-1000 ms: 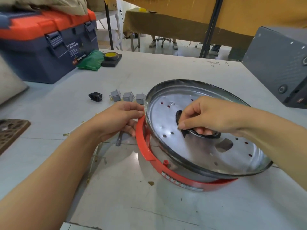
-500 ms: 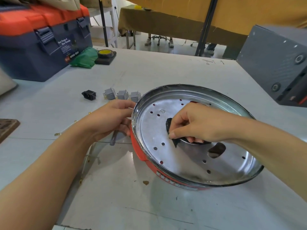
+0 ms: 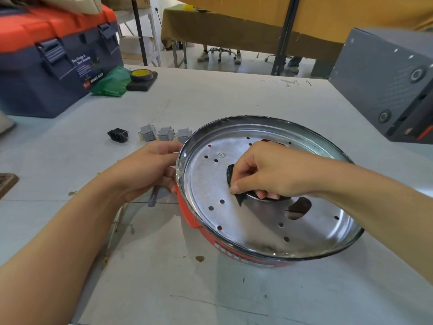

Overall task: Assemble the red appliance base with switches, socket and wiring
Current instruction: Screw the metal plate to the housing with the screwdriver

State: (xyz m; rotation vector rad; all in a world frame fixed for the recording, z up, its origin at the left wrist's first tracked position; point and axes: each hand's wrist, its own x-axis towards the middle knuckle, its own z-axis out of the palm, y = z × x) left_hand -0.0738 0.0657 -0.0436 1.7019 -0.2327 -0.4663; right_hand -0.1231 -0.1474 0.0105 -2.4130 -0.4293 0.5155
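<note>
Bare worktop lies open behind and in front of the base, while switches, socket, toolbox and grey box crowd its sides.

Bright, even daylight; soft shadows — glare on the metal plate; wide-angle edges bowed.

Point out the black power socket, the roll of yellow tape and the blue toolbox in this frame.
Black power socket (image 3: 118, 135), head view, on its front face.
Roll of yellow tape (image 3: 141, 73), head view, on its yellow top.
Blue toolbox (image 3: 46, 90), head view, on its front wall.
</note>
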